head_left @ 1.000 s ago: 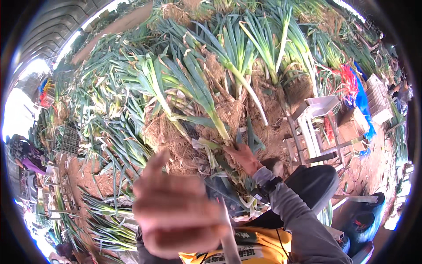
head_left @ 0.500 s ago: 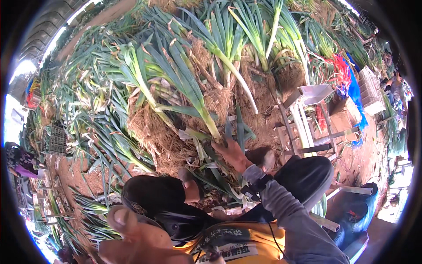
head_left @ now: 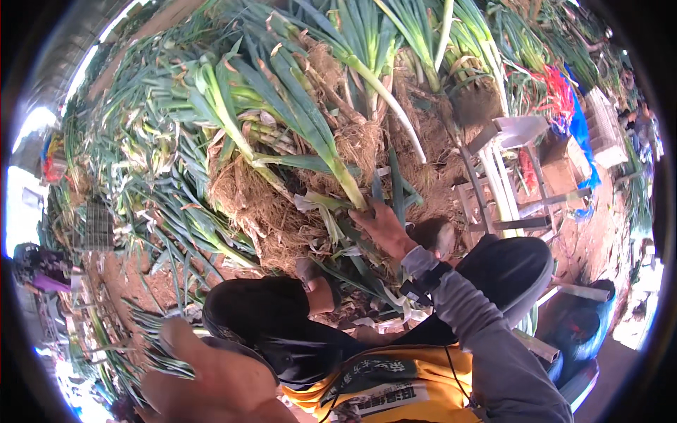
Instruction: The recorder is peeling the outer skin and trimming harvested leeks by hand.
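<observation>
My right hand [head_left: 384, 229], in a grey sleeve with a dark band at the wrist, is closed around the pale lower end of a long green onion [head_left: 328, 151]. Its leaves fan up and left over the pile. Just beyond the hand lie loose green onions with matted brown roots [head_left: 264, 222]. Low on the left, very near the camera, my left hand [head_left: 218, 377] is large and blurred. One digit points up; the other fingers cannot be made out, nor whether they hold anything.
A big heap of green onions [head_left: 162, 134] spreads ahead and left. To the right stands a metal-framed stand [head_left: 522, 127] with long white stalks against it, near a cardboard box [head_left: 564, 166] and blue sheeting [head_left: 582, 148]. Beyond is a white crate [head_left: 606, 127]. My bent knees [head_left: 511, 271] flank the work.
The view has shifted a little, so the scene sits slightly farther right. My left hand has moved slightly left and down. My right hand keeps its hold on the green onion.
</observation>
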Demonstrator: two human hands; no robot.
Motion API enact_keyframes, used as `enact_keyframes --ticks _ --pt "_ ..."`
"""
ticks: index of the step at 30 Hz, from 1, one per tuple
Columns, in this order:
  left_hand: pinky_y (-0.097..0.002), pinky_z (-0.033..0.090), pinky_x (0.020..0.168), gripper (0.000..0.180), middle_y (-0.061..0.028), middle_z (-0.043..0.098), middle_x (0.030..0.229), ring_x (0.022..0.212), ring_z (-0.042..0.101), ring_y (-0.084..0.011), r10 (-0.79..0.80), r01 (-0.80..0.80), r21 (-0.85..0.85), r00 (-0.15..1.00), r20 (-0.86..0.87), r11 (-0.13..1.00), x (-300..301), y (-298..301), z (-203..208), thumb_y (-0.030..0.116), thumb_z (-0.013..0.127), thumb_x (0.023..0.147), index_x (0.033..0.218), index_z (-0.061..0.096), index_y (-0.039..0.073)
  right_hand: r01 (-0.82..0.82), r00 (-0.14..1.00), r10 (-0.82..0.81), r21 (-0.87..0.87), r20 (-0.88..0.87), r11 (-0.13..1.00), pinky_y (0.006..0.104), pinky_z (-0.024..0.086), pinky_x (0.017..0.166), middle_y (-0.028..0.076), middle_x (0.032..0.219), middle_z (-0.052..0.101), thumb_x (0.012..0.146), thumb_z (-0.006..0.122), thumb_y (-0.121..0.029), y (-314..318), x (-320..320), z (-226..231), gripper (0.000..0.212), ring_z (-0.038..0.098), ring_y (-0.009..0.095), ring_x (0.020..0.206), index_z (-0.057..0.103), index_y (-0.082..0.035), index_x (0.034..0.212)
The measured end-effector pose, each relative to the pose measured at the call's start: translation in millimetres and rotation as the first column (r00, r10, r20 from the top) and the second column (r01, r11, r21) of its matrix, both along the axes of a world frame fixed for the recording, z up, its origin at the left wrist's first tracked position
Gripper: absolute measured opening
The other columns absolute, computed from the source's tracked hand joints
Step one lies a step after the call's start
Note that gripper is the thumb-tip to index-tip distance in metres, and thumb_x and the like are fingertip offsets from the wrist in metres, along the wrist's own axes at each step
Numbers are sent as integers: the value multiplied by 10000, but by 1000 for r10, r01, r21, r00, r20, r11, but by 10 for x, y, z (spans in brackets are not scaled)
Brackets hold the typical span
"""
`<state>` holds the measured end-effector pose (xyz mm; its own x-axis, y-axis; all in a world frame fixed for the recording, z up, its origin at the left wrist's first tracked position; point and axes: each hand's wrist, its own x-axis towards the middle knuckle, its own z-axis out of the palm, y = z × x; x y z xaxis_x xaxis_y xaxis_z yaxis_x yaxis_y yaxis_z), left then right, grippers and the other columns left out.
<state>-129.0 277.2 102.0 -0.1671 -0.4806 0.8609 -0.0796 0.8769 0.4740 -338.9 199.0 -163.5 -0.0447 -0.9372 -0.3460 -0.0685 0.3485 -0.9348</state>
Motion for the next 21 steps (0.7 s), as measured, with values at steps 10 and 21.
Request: enact_keyframes --ticks 10,21 --pt "-441 348 1129 383 -222 465 1387 1309 439 -329 283 390 903 859 -427 179 259 -2011 -1083 234 534 1009 1304 508 -9 -91 975 122 -166 187 982 226 426 530 -3 756 608 941 676 -245 335 -51 1483 300 533 70 586 636 15 1086" --pt "-445 471 1020 454 -134 586 1104 1105 566 -273 63 805 528 533 -844 272 -364 -2193 -1117 271 682 937 1292 512 43 -131 989 95 -378 -111 916 252 490 636 43 869 637 954 670 -204 679 23 1185 472 569 79 722 521 25 1339"
